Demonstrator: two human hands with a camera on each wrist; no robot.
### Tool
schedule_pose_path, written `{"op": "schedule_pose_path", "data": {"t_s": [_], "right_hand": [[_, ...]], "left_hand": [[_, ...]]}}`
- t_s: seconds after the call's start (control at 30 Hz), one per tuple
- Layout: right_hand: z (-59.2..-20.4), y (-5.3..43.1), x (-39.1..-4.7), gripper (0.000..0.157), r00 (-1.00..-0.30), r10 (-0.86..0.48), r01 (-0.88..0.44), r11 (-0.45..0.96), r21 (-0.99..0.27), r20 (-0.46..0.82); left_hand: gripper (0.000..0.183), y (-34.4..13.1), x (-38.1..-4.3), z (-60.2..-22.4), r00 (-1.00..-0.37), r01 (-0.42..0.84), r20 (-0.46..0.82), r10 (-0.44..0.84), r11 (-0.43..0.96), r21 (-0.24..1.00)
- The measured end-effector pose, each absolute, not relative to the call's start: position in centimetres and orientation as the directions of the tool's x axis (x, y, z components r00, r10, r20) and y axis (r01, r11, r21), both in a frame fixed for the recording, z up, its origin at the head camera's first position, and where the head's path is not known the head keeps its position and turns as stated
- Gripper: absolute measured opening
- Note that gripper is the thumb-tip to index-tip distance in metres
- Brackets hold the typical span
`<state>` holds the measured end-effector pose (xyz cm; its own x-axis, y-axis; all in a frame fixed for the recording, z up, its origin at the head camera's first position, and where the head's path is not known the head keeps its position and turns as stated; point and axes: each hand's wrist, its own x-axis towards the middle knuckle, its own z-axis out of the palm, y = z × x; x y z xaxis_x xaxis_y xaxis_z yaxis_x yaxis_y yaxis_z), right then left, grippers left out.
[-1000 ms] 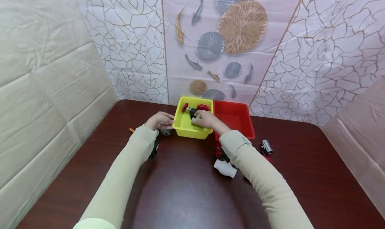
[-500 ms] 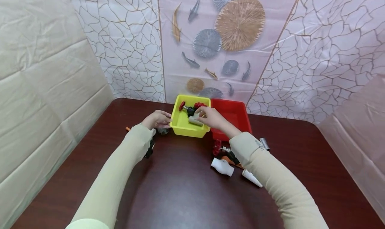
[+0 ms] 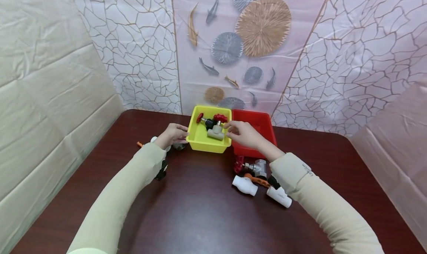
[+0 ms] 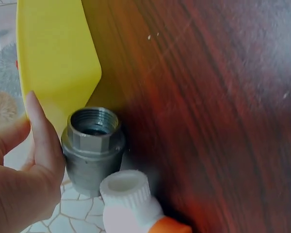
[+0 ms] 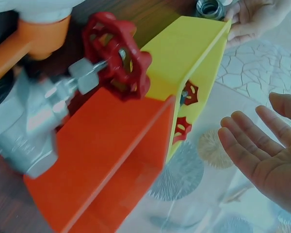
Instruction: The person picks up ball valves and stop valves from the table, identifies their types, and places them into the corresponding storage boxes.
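In the head view a yellow bin (image 3: 208, 146) holds two valves with red handwheels: a grey one (image 3: 216, 132) and a black one (image 3: 209, 123). My left hand (image 3: 174, 134) pinches the bin's left rim between thumb and fingers. Just under that hand, in the left wrist view, stands a metal threaded fitting (image 4: 93, 150), close to the bin's wall. My right hand (image 3: 245, 134) hovers over the boundary between the yellow bin and the red bin (image 3: 271, 130), its fingers spread and holding nothing in the right wrist view.
Right of centre lie a metal valve with a red handwheel (image 3: 258, 168), a white fitting (image 3: 245, 185), an orange lever (image 3: 257, 180) and a white tee (image 3: 279, 197). By the left forearm are a white, orange-handled valve (image 4: 131, 199) and a black part (image 3: 161, 171).
My right hand has let go of the grey valve inside the yellow bin and drawn back to the right. The left hand stays at the bin's rim.
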<state>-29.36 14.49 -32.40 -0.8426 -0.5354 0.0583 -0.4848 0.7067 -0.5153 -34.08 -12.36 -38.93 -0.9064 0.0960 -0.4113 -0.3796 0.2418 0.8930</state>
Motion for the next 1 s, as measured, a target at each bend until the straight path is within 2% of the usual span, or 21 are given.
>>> {"op": "schedule_pose_path", "data": {"t_s": [0.27,0.53,0.63,0.8,1.0], "right_hand": [[-32.0,18.5,-28.3,0.028,-0.86,-0.499,-0.479,0.716,-0.508,0.108],[-31.8,21.6,-27.3,0.03,-0.882,-0.454,-0.45,0.74,-0.5,0.122],[-31.7,22.6,-26.8,0.031,-0.885,-0.446,-0.451,0.747,-0.489,0.134],[-32.0,24.3,-25.9,0.031,-0.894,-0.426,-0.435,0.758,-0.485,0.136],[-32.8,26.5,-25.1,0.029,-0.905,-0.402,-0.417,0.773,-0.479,0.14]], "left_hand": [[0.038,-11.5,-33.4,-39.4,-0.952,-0.292,-0.306,0.02,0.246,0.924],[0.029,-10.6,-32.9,-39.6,-0.981,-0.195,-0.168,-0.101,0.414,0.889],[0.029,-10.6,-32.6,-39.8,-0.992,-0.118,-0.089,-0.084,0.478,0.87],[0.036,-10.9,-32.1,-40.3,-0.999,0.04,0.026,0.033,0.549,0.835],[0.041,-10.6,-31.7,-40.3,-0.989,0.144,0.12,0.083,0.66,0.737]]}}
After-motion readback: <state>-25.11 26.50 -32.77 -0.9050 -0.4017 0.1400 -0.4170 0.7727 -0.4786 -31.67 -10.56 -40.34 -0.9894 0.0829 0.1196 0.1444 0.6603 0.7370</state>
